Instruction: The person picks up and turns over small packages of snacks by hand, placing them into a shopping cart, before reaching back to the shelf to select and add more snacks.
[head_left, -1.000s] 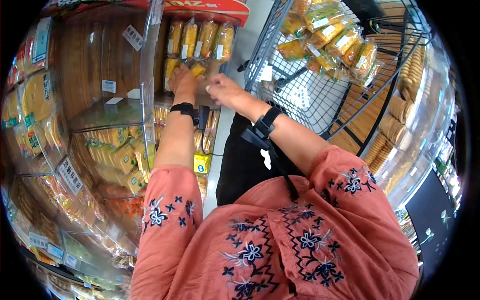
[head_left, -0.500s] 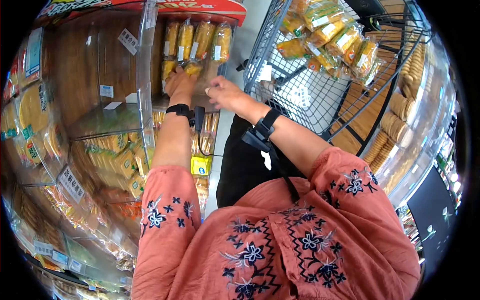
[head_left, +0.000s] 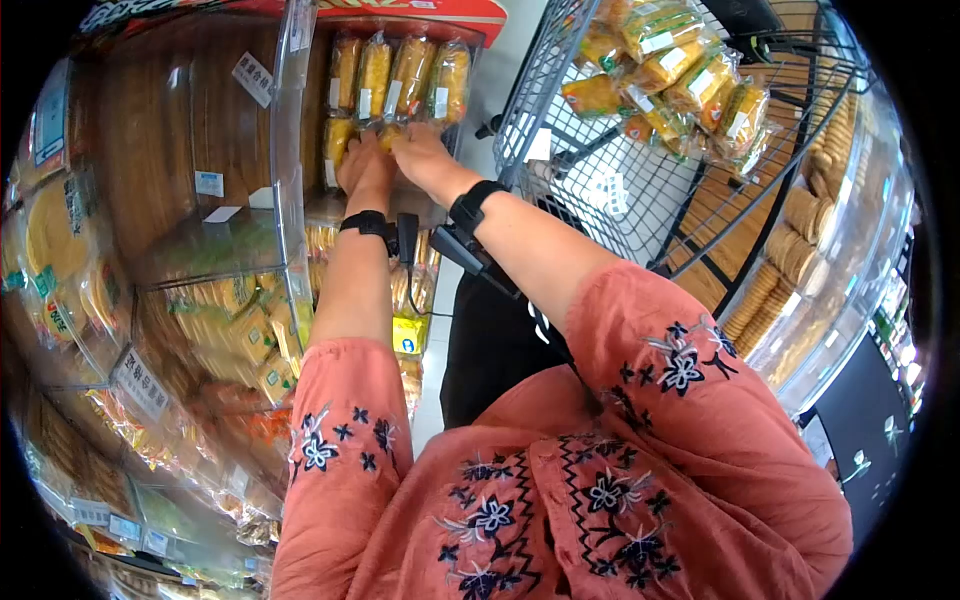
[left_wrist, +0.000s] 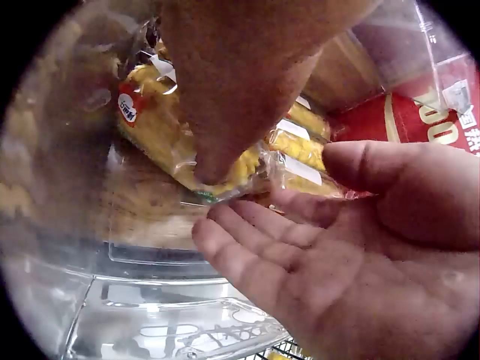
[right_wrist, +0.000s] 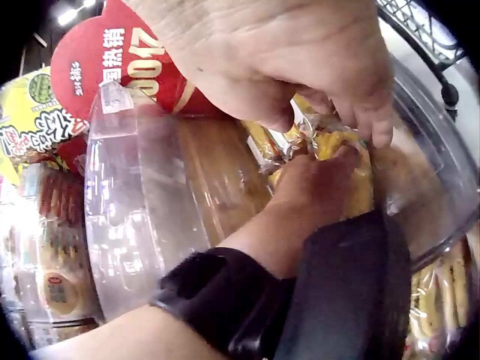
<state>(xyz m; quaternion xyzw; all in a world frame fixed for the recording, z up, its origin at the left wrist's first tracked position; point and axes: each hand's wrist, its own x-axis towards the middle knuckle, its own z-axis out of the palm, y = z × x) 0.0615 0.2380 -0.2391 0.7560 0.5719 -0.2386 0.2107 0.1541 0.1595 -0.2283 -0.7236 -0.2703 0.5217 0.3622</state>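
Observation:
My left hand (head_left: 366,166) reaches into a clear shelf bin and grips a yellow bread roll in clear plastic (left_wrist: 157,131). Its fingers are bent at the wrapper in the right wrist view. From the right, my right hand (head_left: 422,158) comes close beside the same pack. The left wrist view shows the right palm (left_wrist: 337,277) turned up, fingers fairly straight and tips near the lower end of the wrapper. Another wrapped roll (head_left: 337,150) lies left of the left hand, and a row of similar rolls (head_left: 410,75) lies behind. In the head view the hands cover most of the gripped pack.
A wire shopping cart (head_left: 640,200) stands to the right, holding several wrapped yellow rolls (head_left: 690,80). A clear divider (head_left: 288,150) borders the bin on its left. A red sign (head_left: 420,12) rises behind. Packed flat breads (head_left: 215,315) fill lower shelves.
My right hand has moved left and forward, from apart near the bin's edge to beside the bread roll. The left hand stays at the roll with little shift.

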